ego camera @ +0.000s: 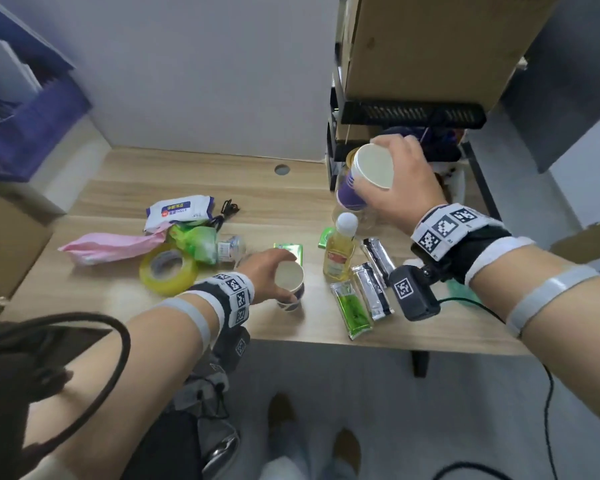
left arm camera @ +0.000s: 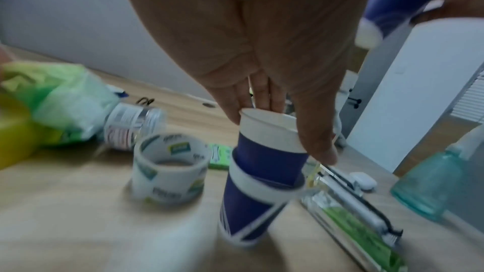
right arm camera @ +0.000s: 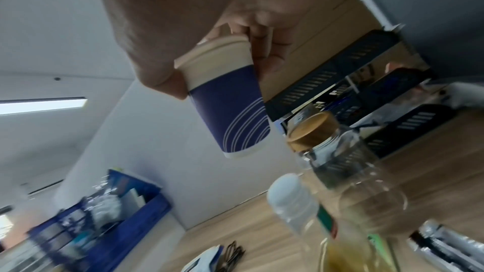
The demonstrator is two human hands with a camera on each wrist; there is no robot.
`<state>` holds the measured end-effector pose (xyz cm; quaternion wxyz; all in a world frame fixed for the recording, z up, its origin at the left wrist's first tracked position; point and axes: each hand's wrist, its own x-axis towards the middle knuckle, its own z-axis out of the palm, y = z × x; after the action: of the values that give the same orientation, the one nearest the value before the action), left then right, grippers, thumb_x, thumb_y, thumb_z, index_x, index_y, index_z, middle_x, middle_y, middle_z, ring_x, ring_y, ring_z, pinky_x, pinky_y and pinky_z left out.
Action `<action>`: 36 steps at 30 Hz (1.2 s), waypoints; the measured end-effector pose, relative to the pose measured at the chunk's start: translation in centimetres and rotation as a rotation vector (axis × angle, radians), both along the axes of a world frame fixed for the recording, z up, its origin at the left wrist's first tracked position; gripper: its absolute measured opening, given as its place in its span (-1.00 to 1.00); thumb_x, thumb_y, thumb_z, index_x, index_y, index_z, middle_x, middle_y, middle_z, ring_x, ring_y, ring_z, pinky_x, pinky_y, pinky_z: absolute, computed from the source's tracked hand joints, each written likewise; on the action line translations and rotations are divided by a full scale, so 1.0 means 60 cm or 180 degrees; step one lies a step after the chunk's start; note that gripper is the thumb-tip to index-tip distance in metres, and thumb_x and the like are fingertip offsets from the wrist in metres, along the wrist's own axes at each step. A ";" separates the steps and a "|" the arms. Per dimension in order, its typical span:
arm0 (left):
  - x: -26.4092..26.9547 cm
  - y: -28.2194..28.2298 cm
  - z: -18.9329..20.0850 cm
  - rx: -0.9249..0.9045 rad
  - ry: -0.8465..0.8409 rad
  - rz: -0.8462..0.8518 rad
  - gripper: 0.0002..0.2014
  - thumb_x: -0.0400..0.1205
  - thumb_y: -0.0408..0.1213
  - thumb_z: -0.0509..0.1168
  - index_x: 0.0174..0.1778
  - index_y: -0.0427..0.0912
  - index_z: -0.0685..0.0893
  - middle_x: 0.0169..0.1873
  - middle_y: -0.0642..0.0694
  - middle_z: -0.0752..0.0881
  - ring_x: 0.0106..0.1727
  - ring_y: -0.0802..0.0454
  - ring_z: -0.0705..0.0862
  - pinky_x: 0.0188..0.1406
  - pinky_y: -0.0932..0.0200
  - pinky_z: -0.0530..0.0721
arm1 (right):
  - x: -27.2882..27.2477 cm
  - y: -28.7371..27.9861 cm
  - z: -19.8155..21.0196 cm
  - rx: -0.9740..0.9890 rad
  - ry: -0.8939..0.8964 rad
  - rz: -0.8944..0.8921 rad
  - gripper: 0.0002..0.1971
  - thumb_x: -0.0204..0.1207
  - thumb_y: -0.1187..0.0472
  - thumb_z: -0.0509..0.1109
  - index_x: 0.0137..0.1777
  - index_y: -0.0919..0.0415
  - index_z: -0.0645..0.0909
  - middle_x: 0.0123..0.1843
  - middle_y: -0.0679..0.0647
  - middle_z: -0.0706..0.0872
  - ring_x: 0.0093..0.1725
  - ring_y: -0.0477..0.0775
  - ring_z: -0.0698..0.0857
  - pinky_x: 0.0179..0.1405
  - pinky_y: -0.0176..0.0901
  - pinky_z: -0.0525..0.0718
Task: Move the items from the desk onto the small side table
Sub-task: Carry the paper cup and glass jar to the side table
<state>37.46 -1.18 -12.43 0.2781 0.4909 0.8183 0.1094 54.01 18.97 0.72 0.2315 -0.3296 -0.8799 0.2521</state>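
My left hand [ego camera: 287, 277] grips the rim of a purple-and-white paper cup [ego camera: 290, 289] standing near the desk's front edge. In the left wrist view this cup [left arm camera: 269, 152] sits nested in a second cup [left arm camera: 248, 210] below it. My right hand [ego camera: 374, 166] holds another purple paper cup [ego camera: 352, 192] raised and tilted above the desk's right end; in the right wrist view that cup [right arm camera: 230, 111] hangs clear over a lidded glass jar [right arm camera: 340, 152]. The wooden desk [ego camera: 153, 306] carries the other items.
On the desk lie a yellow tape roll [ego camera: 168, 268], a wipes pack [ego camera: 179, 211], a pink pack [ego camera: 108, 245], a green bag [ego camera: 194, 242], a yellow-liquid bottle [ego camera: 340, 252] and several sachets [ego camera: 352, 306]. A black rack [ego camera: 413, 114] under a cardboard box stands at the right.
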 end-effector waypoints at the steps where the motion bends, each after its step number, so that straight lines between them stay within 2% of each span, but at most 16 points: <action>1: 0.008 -0.004 -0.019 0.0015 0.0015 0.0096 -0.14 0.30 0.02 0.65 0.53 0.02 0.48 0.49 0.01 0.56 0.49 -0.05 0.53 0.48 0.03 0.49 | -0.001 -0.015 -0.003 -0.0008 0.0057 0.0153 -0.36 0.36 -0.10 0.48 0.42 0.05 0.44 0.25 0.04 0.47 0.19 0.00 0.54 0.22 -0.15 0.51; 5: 0.035 -0.019 -0.077 0.0205 -0.0039 0.0379 -0.15 0.27 0.10 0.65 0.48 0.14 0.49 0.42 -0.05 0.60 0.42 -0.10 0.58 0.44 -0.12 0.54 | -0.004 -0.067 -0.029 -0.0063 0.0009 0.0683 -0.34 0.34 -0.08 0.49 0.45 0.02 0.43 0.30 -0.02 0.48 0.25 -0.09 0.51 0.24 -0.24 0.45; 7: 0.040 -0.023 -0.088 0.0390 -0.0159 0.0609 -0.18 0.27 0.08 0.64 0.47 0.15 0.50 0.34 -0.05 0.65 0.35 -0.10 0.62 0.40 -0.10 0.56 | -0.008 -0.083 -0.044 -0.0137 -0.0111 0.0862 -0.33 0.36 -0.06 0.51 0.47 0.04 0.42 0.34 0.00 0.47 0.29 -0.09 0.50 0.25 -0.30 0.39; 12: 0.031 -0.005 -0.027 0.0849 -0.0586 0.1180 -0.20 0.19 0.05 0.63 0.29 0.07 0.40 0.07 0.08 0.70 0.06 -0.03 0.71 0.01 -0.01 0.73 | -0.026 -0.099 -0.048 -0.0325 -0.0553 0.1024 -0.30 0.41 -0.09 0.52 0.53 0.00 0.38 0.38 0.03 0.43 0.31 -0.01 0.50 0.19 -0.26 0.37; 14: 0.017 0.009 0.009 0.1063 -0.0713 0.1200 -0.28 0.23 -0.09 0.67 0.24 0.07 0.45 -0.01 0.07 0.73 0.00 0.02 0.74 -0.19 0.19 0.70 | -0.038 -0.100 -0.041 -0.0246 -0.0717 0.1105 -0.29 0.42 -0.11 0.50 0.54 0.00 0.36 0.45 0.03 0.44 0.38 0.00 0.49 0.25 -0.26 0.37; 16: 0.003 0.022 0.046 0.1329 -0.0850 0.1239 -0.31 0.26 -0.22 0.69 0.25 0.02 0.51 0.02 0.04 0.74 -0.04 0.15 0.74 -0.28 0.44 0.60 | -0.052 -0.098 -0.030 -0.0172 -0.0808 0.1144 -0.27 0.41 -0.12 0.51 0.55 0.00 0.36 0.48 0.03 0.43 0.44 0.04 0.49 0.36 -0.20 0.40; 18: -0.009 0.031 0.083 0.1529 -0.0837 0.1182 -0.26 0.25 -0.20 0.70 0.30 0.01 0.48 0.04 0.10 0.70 -0.03 0.22 0.70 -0.20 0.55 0.57 | -0.067 -0.093 -0.013 -0.0157 -0.0887 0.1091 -0.24 0.38 -0.15 0.53 0.55 -0.01 0.35 0.47 0.03 0.44 0.44 0.06 0.50 0.40 -0.10 0.46; 19: -0.015 0.035 0.098 0.1638 -0.0868 0.1124 -0.18 0.24 -0.18 0.70 0.37 0.00 0.44 0.07 0.09 0.69 0.02 0.17 0.71 -0.08 0.49 0.61 | -0.075 -0.090 -0.004 -0.0153 -0.0934 0.1064 -0.22 0.37 -0.16 0.54 0.56 -0.02 0.35 0.47 0.03 0.45 0.43 0.06 0.51 0.40 -0.08 0.47; 21: -0.028 0.046 0.123 0.1805 -0.0920 0.0985 -0.05 0.20 -0.12 0.70 0.47 0.04 0.34 0.12 0.02 0.70 0.09 0.05 0.74 0.08 0.17 0.73 | -0.091 -0.082 0.013 -0.0085 -0.1016 0.1020 -0.20 0.34 -0.20 0.55 0.56 -0.06 0.35 0.46 0.04 0.47 0.44 0.07 0.52 0.39 -0.08 0.45; 23: -0.042 0.057 0.139 0.1914 -0.0965 0.0849 -0.01 0.20 -0.08 0.69 0.49 0.08 0.29 0.13 -0.01 0.70 0.08 0.01 0.76 0.02 0.09 0.80 | -0.103 -0.078 0.029 0.0007 -0.1103 0.1027 -0.19 0.35 -0.26 0.52 0.58 -0.10 0.33 0.48 0.02 0.48 0.46 0.07 0.51 0.40 -0.06 0.44; 25: -0.054 0.067 0.154 0.2001 -0.1017 0.0709 -0.01 0.22 -0.10 0.69 0.50 0.06 0.27 0.15 -0.05 0.68 0.05 0.01 0.75 -0.10 0.23 0.80 | -0.116 -0.074 0.043 0.0084 -0.1248 0.1141 -0.23 0.45 -0.26 0.43 0.63 -0.11 0.28 0.57 0.01 0.46 0.55 0.05 0.44 0.47 -0.06 0.38; 26: -0.059 0.073 0.158 0.2019 -0.0978 0.0649 0.00 0.21 -0.08 0.69 0.51 0.06 0.26 0.16 -0.03 0.68 0.05 0.02 0.74 -0.09 0.25 0.78 | -0.120 -0.072 0.048 0.0137 -0.1307 0.1186 -0.27 0.50 -0.23 0.39 0.64 -0.11 0.27 0.60 0.00 0.45 0.57 0.05 0.42 0.49 -0.06 0.36; 29: -0.078 0.090 0.168 0.1989 -0.0773 0.0487 0.00 0.18 0.03 0.65 0.50 0.15 0.26 0.20 0.04 0.70 0.13 0.06 0.73 0.14 0.05 0.75 | -0.132 -0.061 0.052 0.0121 -0.1318 0.1077 -0.31 0.51 -0.21 0.39 0.63 -0.16 0.30 0.58 -0.02 0.51 0.55 0.06 0.48 0.46 -0.06 0.40; 32: -0.092 0.110 0.167 0.1977 -0.0676 0.0404 -0.06 0.21 -0.06 0.62 0.48 0.16 0.28 0.21 0.04 0.70 0.11 0.01 0.71 0.17 -0.08 0.74 | -0.141 -0.048 0.044 0.0020 -0.1241 0.0925 -0.32 0.50 -0.20 0.41 0.61 -0.15 0.34 0.56 -0.03 0.54 0.52 0.05 0.51 0.45 -0.04 0.44; 34: -0.096 0.124 0.162 0.1954 -0.0644 0.0330 -0.09 0.23 -0.09 0.61 0.49 0.12 0.31 0.21 0.03 0.69 0.10 0.00 0.70 0.17 -0.09 0.73 | -0.145 -0.038 0.033 -0.0039 -0.1213 0.0914 -0.33 0.50 -0.20 0.40 0.60 -0.14 0.34 0.53 -0.04 0.57 0.47 0.04 0.56 0.39 -0.07 0.49; 36: -0.100 0.140 0.154 0.1897 -0.0629 0.0261 -0.07 0.25 0.01 0.62 0.52 0.09 0.32 0.22 0.01 0.68 0.13 0.01 0.70 0.19 -0.04 0.72 | -0.147 -0.016 0.014 -0.0275 -0.1222 0.0837 -0.37 0.56 -0.18 0.34 0.61 -0.04 0.36 0.48 0.00 0.60 0.37 0.06 0.63 0.27 -0.13 0.53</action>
<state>31.45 7.21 -3.19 0.1955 0.5044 0.7384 0.4027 45.16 18.02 1.58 0.0107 -0.2636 -0.9316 0.2502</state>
